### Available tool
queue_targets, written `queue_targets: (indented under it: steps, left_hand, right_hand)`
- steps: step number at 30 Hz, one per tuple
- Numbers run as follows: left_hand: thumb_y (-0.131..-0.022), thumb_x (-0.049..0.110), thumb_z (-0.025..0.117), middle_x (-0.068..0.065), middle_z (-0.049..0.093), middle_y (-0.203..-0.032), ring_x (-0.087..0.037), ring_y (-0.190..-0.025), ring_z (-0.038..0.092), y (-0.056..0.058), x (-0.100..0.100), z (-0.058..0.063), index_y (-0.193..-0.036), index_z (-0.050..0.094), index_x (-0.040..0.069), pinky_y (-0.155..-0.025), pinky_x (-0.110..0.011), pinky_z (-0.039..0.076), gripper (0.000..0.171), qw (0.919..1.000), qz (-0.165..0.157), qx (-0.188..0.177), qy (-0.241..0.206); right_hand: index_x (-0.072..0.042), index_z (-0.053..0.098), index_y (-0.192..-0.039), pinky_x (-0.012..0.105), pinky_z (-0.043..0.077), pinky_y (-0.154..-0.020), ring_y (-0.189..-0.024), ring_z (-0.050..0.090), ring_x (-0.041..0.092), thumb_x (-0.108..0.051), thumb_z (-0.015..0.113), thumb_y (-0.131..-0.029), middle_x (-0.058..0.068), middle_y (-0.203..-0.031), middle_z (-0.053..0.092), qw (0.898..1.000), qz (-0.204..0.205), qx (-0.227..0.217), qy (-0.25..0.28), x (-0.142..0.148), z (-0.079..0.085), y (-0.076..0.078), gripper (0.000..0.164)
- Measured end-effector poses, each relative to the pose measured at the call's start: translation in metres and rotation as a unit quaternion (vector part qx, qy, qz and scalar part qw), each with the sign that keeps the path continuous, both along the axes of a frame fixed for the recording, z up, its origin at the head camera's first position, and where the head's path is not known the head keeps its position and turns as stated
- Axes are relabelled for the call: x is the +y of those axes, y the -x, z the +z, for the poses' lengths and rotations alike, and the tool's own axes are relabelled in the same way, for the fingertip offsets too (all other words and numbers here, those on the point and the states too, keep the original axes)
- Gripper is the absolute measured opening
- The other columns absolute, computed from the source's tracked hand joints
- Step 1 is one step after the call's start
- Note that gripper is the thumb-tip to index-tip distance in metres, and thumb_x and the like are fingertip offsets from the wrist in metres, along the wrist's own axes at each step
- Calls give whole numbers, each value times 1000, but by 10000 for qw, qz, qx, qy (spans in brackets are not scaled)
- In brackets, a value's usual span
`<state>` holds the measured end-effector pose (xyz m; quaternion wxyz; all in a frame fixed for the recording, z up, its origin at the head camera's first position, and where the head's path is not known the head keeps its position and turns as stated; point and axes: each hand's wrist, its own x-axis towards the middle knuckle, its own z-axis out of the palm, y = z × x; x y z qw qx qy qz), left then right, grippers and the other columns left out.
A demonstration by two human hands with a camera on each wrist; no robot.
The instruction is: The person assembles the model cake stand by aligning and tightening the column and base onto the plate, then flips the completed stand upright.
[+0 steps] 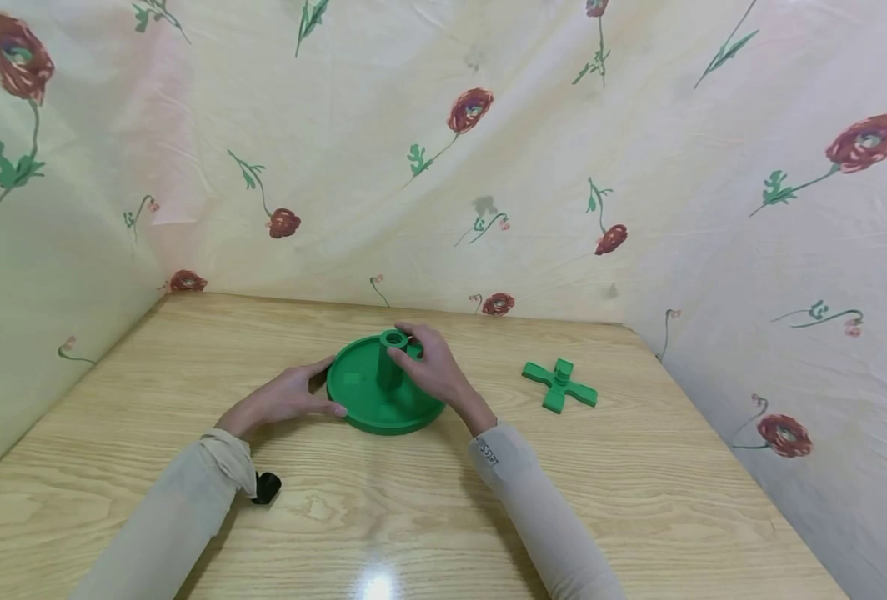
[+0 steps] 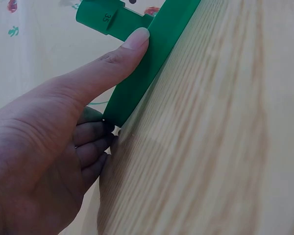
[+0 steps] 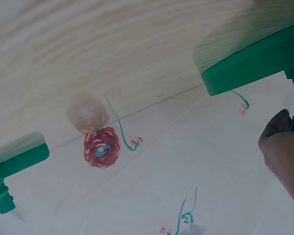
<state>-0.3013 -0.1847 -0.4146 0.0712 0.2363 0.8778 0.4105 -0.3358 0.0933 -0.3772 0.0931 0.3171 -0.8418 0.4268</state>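
Observation:
A green round tray (image 1: 364,408) with a raised rim lies on the table, and a hollow green post (image 1: 392,367) stands upright at its middle. My left hand (image 1: 289,396) holds the tray's left side. In the left wrist view its thumb (image 2: 130,46) presses against the rim while the other fingers curl by the lower edge; the number 35 shows on the post. Around the upper part of the post, my right hand (image 1: 432,367) grips with thumb and fingers. The right wrist view catches only part of that hand (image 3: 286,152), beside the tray's edge.
A green cross-shaped piece (image 1: 559,386) with a short ridged peg lies on the wooden table (image 1: 676,500), right of the tray. A small black object (image 1: 267,487) shows beside the left cuff. Flower-patterned cloth (image 1: 338,167) closes off the back and sides.

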Motion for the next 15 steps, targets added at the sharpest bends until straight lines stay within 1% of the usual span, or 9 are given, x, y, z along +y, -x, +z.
queue_targets:
  steps: [5,9,12,15]
  left_hand:
    - [-89,44,82,-28,30,-163,-46,-150,26,0,0,0,-163,21,-2,-116,-61,30,106,10000,19,6,22]
    - [-89,44,82,-28,30,-162,-45,-150,26,-1,0,0,-163,22,-3,-116,-61,30,106,10000,17,17,19]
    - [-89,45,82,-28,30,-162,-45,-150,26,-1,1,0,-162,21,-4,-116,-61,30,107,10000,8,24,17]
    - [-89,46,82,-28,31,-162,-45,-150,27,-1,1,1,-163,22,-3,-116,-61,30,107,10000,26,12,20]
  right_hand:
    - [7,55,-143,51,50,-101,-117,57,32,-13,66,-103,21,-135,60,10000,54,-36,26,1,0,0,46]
    - [6,56,-142,50,50,-101,-117,58,31,-14,67,-103,20,-133,61,10000,2,-61,76,0,0,0,45]
    - [6,57,-140,48,52,-98,-114,59,31,-14,68,-103,19,-131,62,9999,-43,-38,91,-1,-1,0,44]
    - [6,58,-137,43,54,-91,-106,60,29,-13,68,-102,18,-125,63,9999,-66,5,104,-2,-1,1,41]
